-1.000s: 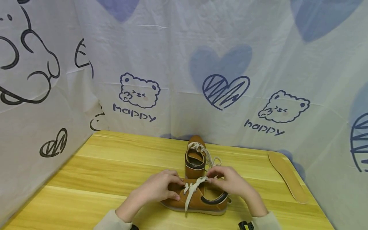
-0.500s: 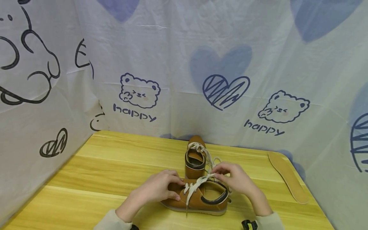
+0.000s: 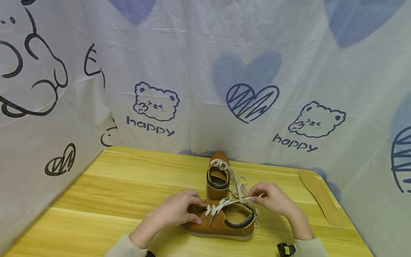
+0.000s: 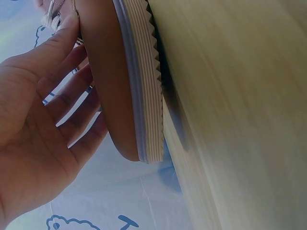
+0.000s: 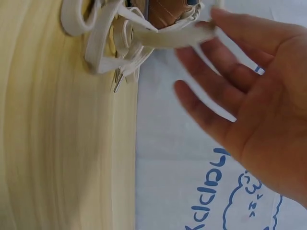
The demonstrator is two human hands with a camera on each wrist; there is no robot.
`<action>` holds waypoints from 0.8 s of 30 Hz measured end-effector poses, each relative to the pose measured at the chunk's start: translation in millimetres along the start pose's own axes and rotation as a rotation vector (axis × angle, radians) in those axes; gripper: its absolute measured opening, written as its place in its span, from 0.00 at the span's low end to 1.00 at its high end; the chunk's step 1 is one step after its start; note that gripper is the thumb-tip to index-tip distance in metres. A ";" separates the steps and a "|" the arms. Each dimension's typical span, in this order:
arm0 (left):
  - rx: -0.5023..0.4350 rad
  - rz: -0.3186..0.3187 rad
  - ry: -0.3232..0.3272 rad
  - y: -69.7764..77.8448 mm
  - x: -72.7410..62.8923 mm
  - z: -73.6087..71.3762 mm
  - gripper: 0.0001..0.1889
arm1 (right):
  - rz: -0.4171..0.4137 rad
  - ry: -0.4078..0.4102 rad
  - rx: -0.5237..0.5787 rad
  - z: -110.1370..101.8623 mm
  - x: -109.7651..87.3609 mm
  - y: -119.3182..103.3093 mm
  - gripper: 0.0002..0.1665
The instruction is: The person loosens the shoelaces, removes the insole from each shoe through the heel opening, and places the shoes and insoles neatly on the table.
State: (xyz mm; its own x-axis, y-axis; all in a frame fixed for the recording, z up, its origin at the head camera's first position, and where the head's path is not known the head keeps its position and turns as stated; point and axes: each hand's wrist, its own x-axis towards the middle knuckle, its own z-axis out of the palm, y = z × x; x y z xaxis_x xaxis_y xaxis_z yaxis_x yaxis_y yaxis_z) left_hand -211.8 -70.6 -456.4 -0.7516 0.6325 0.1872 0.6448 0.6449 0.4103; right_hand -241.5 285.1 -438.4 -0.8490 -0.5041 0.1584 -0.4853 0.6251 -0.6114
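A brown shoe (image 3: 221,228) lies sideways on the table, toe to the left, its dark-collared opening facing up. My left hand (image 3: 176,210) grips its toe end, thumb on the near side and fingers over the far side; the left wrist view shows the shoe's ridged sole (image 4: 146,96) beside that hand. With thumb and forefinger my right hand (image 3: 273,200) pinches a cream shoelace (image 5: 175,37), drawn from the eyelets over the opening to the right. Behind stands a second brown shoe (image 3: 218,187), toe away, its loose laces (image 3: 237,184) trailing to the right.
A tan insole (image 3: 322,200) lies near the right edge of the wooden table (image 3: 135,178). A white cloth (image 3: 199,125) printed with bears and hearts hangs behind the table and along its sides.
My right hand has moved to the right, pulling the shoelace with it. The lace end that hung over the shoe's near side has drawn up. My left hand has stayed in place.
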 end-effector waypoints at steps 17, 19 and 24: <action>-0.009 -0.014 -0.006 -0.6 0.2 1.0 0.24 | -0.018 0.013 0.072 7.1 3.2 -2.4 0.10; -0.007 -0.017 -0.008 -0.6 0.3 1.0 0.24 | -0.038 0.050 0.095 10.5 4.9 -5.4 0.10; -0.010 -0.019 -0.011 -0.4 0.4 0.8 0.24 | -0.090 0.076 0.111 20.4 10.2 -12.3 0.08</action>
State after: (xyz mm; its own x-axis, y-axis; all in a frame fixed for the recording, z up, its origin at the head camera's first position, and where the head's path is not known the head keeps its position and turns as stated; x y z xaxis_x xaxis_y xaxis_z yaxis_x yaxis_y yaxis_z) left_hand -212.2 -70.3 -457.2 -0.7620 0.6251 0.1693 0.6292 0.6525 0.4223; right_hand -240.0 260.1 -445.0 -0.8185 -0.5061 0.2720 -0.5377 0.5079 -0.6730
